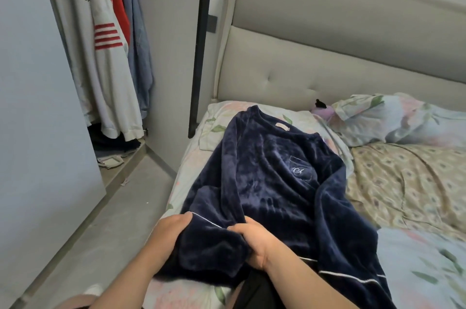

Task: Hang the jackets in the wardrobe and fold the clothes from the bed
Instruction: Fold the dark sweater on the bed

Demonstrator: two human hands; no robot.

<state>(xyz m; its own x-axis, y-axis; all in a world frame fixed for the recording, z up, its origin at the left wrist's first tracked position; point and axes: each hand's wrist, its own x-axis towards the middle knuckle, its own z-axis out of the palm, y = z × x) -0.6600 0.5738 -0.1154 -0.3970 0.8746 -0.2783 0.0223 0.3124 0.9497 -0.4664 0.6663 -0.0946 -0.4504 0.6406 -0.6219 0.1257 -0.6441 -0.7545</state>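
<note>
Seen from my head, the navy fleece pajama top lies spread front-up on the bed, collar toward the headboard, one side along the mattress edge. My left hand grips the white-piped cuff, fingers curled under it. My right hand clutches a bunched fold just beside. Bare floor runs between the bed and the open wardrobe, where jackets hang.

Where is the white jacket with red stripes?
Upper left of the head view, the white jacket with red stripes hangs inside the grey wardrobe, left of the bed.
</note>
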